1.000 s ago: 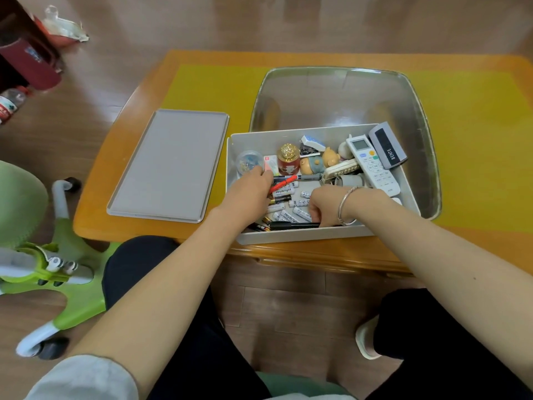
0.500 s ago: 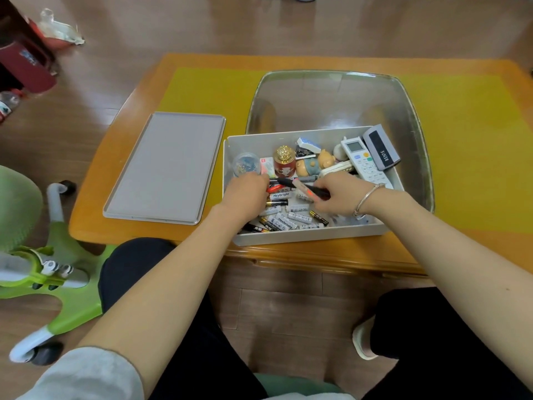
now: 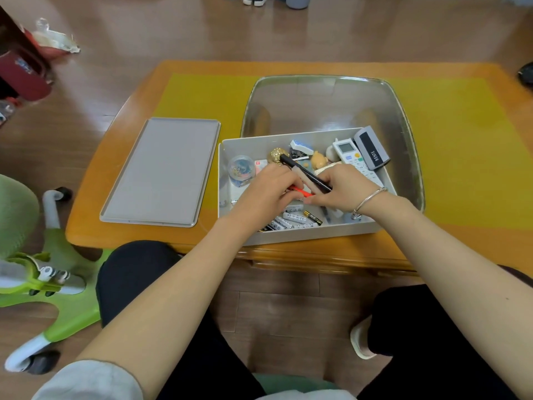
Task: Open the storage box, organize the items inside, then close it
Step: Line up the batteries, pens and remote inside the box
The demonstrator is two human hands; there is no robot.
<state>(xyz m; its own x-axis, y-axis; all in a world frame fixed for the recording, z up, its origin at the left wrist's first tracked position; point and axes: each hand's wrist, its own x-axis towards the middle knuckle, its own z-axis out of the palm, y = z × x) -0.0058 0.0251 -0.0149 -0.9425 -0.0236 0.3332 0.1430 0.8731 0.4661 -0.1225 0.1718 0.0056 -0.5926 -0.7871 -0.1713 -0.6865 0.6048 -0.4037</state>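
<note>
Box sits open at the near edge of our table, its lid lying flat just to the left. Both our hands are inside it. Our right hand pinches a black pen and a pale one together, their tips pointing back toward a gold-topped jar. Our left hand has its fingers curled over a red pen; we cannot tell whether it truly grips it. Batteries lie loose along the near wall. A clip tub stands at the back left, and a remote leans at the back right.
</note>
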